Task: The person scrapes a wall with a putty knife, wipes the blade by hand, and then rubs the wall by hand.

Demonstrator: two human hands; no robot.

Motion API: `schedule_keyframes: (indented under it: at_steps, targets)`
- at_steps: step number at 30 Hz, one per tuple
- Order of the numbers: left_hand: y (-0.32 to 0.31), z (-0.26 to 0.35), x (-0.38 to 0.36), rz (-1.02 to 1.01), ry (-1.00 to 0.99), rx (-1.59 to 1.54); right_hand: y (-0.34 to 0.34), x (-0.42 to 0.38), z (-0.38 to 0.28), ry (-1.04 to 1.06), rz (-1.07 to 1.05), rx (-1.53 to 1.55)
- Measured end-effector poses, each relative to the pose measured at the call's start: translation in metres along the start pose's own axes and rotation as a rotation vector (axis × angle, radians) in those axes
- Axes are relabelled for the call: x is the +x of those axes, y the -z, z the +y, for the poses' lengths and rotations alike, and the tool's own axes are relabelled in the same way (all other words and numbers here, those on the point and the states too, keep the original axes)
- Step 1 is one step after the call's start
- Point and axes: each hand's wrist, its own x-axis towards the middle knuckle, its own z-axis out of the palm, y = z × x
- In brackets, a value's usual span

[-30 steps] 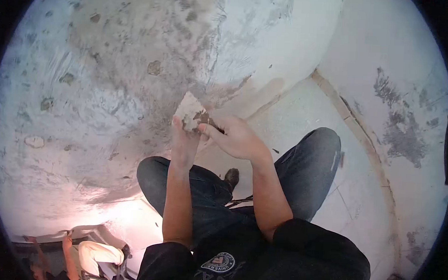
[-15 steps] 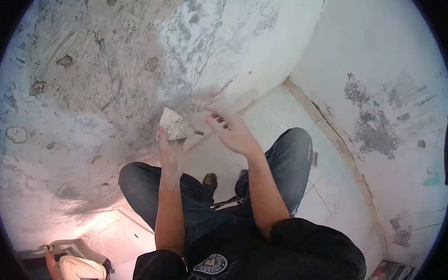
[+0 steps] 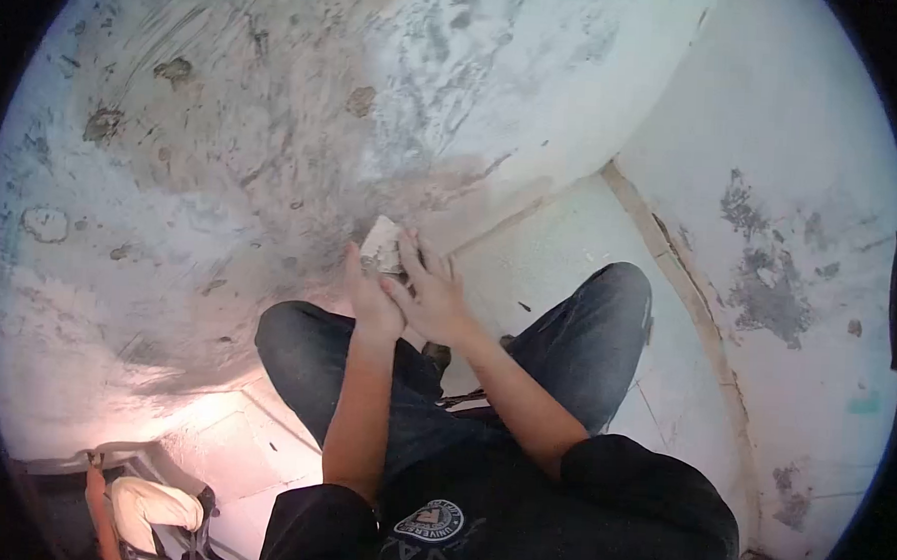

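On the far left is a big wall (image 3: 264, 152) with grey smudges and rough brown spots on it. Near us on the left, past the bottom of that wall, is another person (image 3: 153, 507), with light trousers and a bare arm. A little to the right of them, the floor (image 3: 237, 431) looks pink and bright, and a small dark bit (image 3: 272, 446) lies on it.

Next comes the left knee (image 3: 296, 338), bent in dark jeans. The left hand (image 3: 372, 302) is in the middle, with its fingers up and mostly straight, just beside the flat scraper (image 3: 381, 247). The scraper is pale and crusty, and it sits between the two hands, with its tip pointing to the far side. Its handle is hidden.

The right hand (image 3: 436, 291) comes in from the right and leans over the left hand. Its fingers are open and a bit apart, by the scraper's right edge. I cannot tell which fingers hold it.

Near us is a black shirt (image 3: 558, 515) with a round badge (image 3: 433, 522). On the right is the other knee (image 3: 618, 297), then a pale wall (image 3: 826, 126) with grey patches and a small green mark (image 3: 864, 402)
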Motion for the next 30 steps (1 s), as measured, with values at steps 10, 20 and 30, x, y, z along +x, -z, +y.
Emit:
schedule_keyframes:
  at_steps: [10,20,30]
  targets:
    - [0.014,-0.061,0.008,0.111,0.043,0.023,0.016,-0.005,0.054,-0.091,-0.147,0.123]
    - [0.02,-0.072,0.016,0.174,0.071,0.243,0.044,-0.001,0.063,-0.175,-0.203,0.451]
    - [-0.015,-0.045,-0.008,0.328,-0.041,0.359,0.007,-0.003,0.059,-0.572,-0.258,0.95]
